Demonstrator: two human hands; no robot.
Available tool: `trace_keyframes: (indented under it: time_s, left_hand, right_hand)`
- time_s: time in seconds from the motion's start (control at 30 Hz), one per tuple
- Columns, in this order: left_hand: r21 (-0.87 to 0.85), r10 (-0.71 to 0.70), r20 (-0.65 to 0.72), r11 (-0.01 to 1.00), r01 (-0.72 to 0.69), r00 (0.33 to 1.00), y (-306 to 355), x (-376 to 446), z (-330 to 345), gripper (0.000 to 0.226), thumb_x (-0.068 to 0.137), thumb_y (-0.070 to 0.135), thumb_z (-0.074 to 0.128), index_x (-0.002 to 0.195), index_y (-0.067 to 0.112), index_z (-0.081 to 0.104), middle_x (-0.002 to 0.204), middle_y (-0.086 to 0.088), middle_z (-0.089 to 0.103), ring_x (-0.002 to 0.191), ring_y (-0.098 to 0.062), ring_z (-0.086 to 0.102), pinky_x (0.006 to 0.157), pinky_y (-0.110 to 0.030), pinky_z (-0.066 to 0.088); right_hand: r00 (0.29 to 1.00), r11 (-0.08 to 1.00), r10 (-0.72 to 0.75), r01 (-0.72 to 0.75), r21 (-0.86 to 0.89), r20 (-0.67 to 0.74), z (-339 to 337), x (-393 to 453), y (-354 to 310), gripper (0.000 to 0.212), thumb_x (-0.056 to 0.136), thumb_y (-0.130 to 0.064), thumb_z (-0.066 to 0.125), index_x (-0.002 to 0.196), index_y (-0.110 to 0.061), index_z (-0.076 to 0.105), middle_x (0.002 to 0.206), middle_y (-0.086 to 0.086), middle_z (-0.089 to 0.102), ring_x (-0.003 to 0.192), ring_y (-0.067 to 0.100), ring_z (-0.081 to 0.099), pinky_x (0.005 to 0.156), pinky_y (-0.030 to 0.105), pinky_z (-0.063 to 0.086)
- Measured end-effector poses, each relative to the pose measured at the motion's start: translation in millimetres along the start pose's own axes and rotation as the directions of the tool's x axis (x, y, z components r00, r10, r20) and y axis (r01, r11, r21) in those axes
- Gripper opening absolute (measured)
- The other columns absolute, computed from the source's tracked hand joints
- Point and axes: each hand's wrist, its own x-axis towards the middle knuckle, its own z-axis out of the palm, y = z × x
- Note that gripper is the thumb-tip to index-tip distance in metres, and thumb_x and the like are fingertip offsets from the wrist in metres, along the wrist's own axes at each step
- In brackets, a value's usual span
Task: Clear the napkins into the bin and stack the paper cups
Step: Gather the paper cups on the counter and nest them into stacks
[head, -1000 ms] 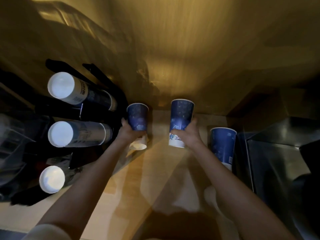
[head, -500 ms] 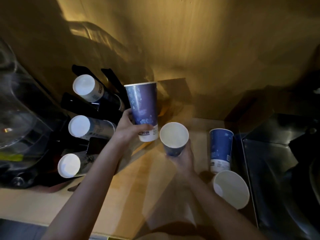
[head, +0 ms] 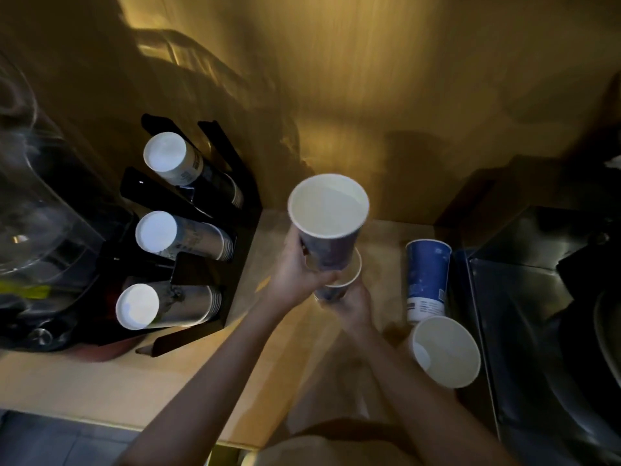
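My left hand (head: 295, 277) grips a tall blue paper cup (head: 327, 223) held mouth up, its base going into a second blue cup (head: 339, 285) that my right hand (head: 353, 306) holds from below over the wooden counter (head: 100, 381). To the right an upside-down blue cup (head: 426, 280) stands on the counter. In front of it another cup (head: 443, 351) sits mouth up, white inside. No napkins are in view.
A black cup dispenser rack (head: 201, 257) at the left holds three horizontal stacks of cups, white bases facing me. A clear plastic container (head: 37, 213) is at far left. A dark metal sink or basin (head: 537, 314) borders the counter on the right. A wooden wall rises behind.
My left hand turned its cup from upside down to mouth up and brought it over the right hand's cup, nesting into it. Both hands rose off the counter.
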Motion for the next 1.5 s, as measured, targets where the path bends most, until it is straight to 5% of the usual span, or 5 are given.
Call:
trace_keyframes:
  time_s: [0.27,0.5,0.93,1.17,1.5]
  left_hand:
    - [0.156,0.044,0.102,0.986,-0.060,0.994,-5.6,-4.0,12.7,0.101,0.054,0.017,0.086,0.136,0.016,0.029,0.138,-0.004,0.042,0.126,-0.014,0.039,0.100,-0.026,0.034]
    - [0.217,-0.004,0.107,0.976,-0.020,0.994,-16.4,-5.3,11.3,0.114,0.051,0.023,0.088,0.142,0.016,0.019,0.143,-0.005,0.032,0.133,-0.017,0.029,0.099,-0.014,0.022]
    - [0.444,0.013,0.267,0.886,-0.135,0.964,-26.5,-2.4,5.6,0.103,0.069,0.041,0.074,0.145,0.025,0.008,0.151,-0.005,0.027,0.138,-0.021,0.028,0.111,-0.040,0.030]
    - [0.407,0.022,0.246,0.905,-0.124,0.969,-30.8,-2.4,12.4,0.102,0.069,0.031,0.076,0.146,0.021,0.010,0.150,-0.008,0.030,0.137,-0.023,0.030,0.108,-0.034,0.030]
    - [0.328,0.010,0.156,0.943,-0.061,0.988,-30.5,2.2,15.6,0.098,0.059,0.022,0.084,0.138,0.023,0.027,0.144,-0.007,0.038,0.131,-0.023,0.036,0.097,-0.027,0.030]
  right_hand:
    - [0.986,0.890,0.160,-0.123,0.438,-0.050,-0.2,-2.2,-11.1,0.024,0.091,-0.014,0.050,0.115,-0.010,0.051,0.096,0.004,0.057,0.081,0.013,0.056,0.064,0.024,0.049]
    - [0.920,0.384,0.354,-0.306,0.871,0.167,1.2,-4.8,-23.5,0.020,0.094,-0.021,0.044,0.108,-0.010,0.054,0.090,0.008,0.058,0.082,0.022,0.058,0.050,0.025,0.055]
    - [0.987,0.987,0.157,-0.155,0.052,-0.044,-16.9,-13.7,-38.0,0.041,0.085,-0.009,0.059,0.125,-0.008,0.051,0.119,0.013,0.061,0.113,0.029,0.057,0.084,0.029,0.045]
    - [0.969,0.873,0.092,0.031,-0.487,0.228,-77.8,7.1,-70.4,0.026,0.082,-0.016,0.060,0.106,-0.005,0.065,0.111,0.016,0.068,0.104,0.033,0.061,0.085,0.036,0.049]
    - [0.921,0.741,0.329,-0.389,-0.547,-0.210,-160.4,35.5,-29.0,0.064,0.081,-0.051,0.057,0.123,-0.004,0.050,0.125,0.020,0.055,0.107,0.034,0.058,0.094,0.046,0.049]
